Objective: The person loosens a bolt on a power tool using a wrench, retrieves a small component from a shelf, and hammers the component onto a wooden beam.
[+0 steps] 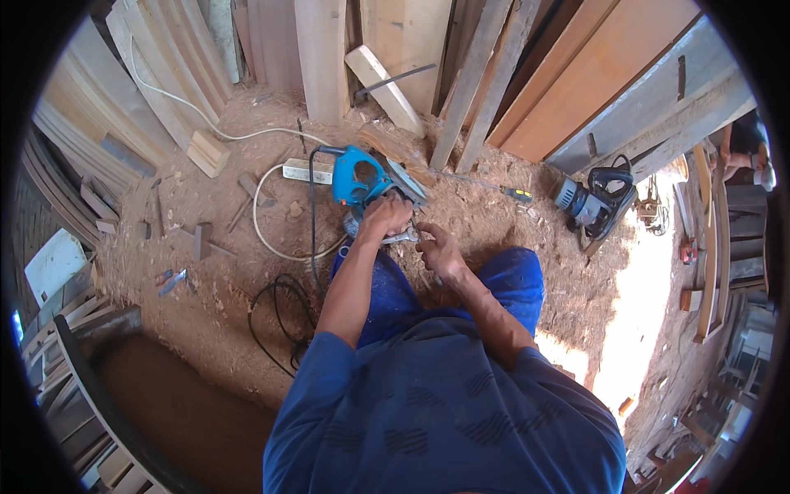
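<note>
A blue circular saw (360, 177) lies on the sawdust-covered ground in front of my knees, its metal base plate (406, 183) turned to the right. My left hand (388, 216) is closed over the lower part of the saw, fingers curled against it. Just right of it, my right hand (442, 251) pinches something thin and small that I cannot make out. A shiny metal piece (403, 236) shows below my left hand, partly hidden by it.
Boards (576, 74) lean along the far side. To the right sits another power tool (594, 202), with a screwdriver (517, 194) nearer the saw. A white cord (257, 216) and a black cord (284, 288) loop on the left, near wood offcuts (207, 154).
</note>
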A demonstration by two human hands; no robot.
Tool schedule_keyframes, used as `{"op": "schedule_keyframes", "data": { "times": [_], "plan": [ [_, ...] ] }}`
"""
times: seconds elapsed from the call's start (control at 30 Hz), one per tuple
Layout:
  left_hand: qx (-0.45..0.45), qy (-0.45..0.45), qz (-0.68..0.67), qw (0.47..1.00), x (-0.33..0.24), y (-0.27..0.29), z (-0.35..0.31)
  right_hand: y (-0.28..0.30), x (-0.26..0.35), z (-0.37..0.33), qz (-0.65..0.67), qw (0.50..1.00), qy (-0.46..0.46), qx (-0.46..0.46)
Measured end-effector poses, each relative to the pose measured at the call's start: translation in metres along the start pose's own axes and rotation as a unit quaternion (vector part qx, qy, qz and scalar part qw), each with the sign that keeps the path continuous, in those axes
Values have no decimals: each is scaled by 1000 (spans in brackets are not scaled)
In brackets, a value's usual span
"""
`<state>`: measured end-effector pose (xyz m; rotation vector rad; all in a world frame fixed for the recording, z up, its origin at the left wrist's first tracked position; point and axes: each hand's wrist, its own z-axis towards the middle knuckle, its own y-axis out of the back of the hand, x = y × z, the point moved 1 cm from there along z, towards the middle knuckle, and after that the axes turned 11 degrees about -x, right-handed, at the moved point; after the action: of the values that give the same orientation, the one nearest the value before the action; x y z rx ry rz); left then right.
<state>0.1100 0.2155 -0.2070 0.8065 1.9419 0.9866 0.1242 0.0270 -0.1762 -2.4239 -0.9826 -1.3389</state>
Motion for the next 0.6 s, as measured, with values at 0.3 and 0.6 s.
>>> {"op": "schedule_keyframes", "data": {
  "times": [0.3,0.6],
  "plan": [
    [-44,-142,76,986,23,-30,7,5,3,2,108,990,-67,58],
    [40,107,-134,984,8,0,-11,4,-1,-1,6,999,-30,36]
  ]
}}
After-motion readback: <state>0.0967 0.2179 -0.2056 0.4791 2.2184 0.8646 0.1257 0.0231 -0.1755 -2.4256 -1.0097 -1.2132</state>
